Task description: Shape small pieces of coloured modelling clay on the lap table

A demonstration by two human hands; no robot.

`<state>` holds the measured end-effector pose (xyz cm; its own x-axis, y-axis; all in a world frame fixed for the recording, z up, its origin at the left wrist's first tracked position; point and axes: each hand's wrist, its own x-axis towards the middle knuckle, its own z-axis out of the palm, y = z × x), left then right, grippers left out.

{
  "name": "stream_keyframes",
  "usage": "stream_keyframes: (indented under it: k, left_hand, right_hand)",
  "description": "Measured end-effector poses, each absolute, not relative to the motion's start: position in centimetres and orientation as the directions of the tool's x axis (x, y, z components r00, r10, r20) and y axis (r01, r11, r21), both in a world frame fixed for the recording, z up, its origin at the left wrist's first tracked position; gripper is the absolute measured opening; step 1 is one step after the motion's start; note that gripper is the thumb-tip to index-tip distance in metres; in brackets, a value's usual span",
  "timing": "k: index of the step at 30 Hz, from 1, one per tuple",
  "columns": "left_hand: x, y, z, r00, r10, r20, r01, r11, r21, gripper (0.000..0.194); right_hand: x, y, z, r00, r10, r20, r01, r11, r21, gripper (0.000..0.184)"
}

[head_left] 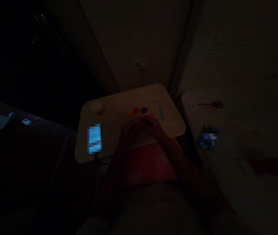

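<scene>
The room is very dark, so finger detail is faint. My left hand and my right hand meet over the near side of a small light wooden table. Between their closed fingers shows a bit of a small green lump, mostly hidden. Just beyond my fingers lie small coloured lumps: an orange lump, a red lump, a dark blue-purple lump and a pink lump. To their right rests a flat teal stick.
A lit, blurred phone-like screen stands on the table's left, with a pale round container behind it. Scissors and a blurred dark object lie on the pale surface at right. A plugged wall socket is behind.
</scene>
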<state>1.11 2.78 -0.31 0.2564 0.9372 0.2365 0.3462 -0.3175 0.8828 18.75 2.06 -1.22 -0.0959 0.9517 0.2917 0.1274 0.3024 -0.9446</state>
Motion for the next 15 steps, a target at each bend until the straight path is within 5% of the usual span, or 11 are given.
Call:
stream_keyframes:
  k: [11, 15]
  left_hand:
    - [0.98, 2.83, -0.58, 0.246, 0.927, 0.284, 0.306, -0.352, 0.885, 0.019]
    - [0.96, 2.91, -0.70, 0.160, 0.953, 0.259, 0.345, -0.300, 0.889, 0.014]
  right_hand:
    - [18.76, 2.19, -2.12, 0.013, 0.974, 0.225, 0.117, 0.222, -0.968, 0.024]
    - [18.76, 2.11, -1.73, -0.053, 0.972, 0.227, 0.131, 0.232, -0.964, 0.034]
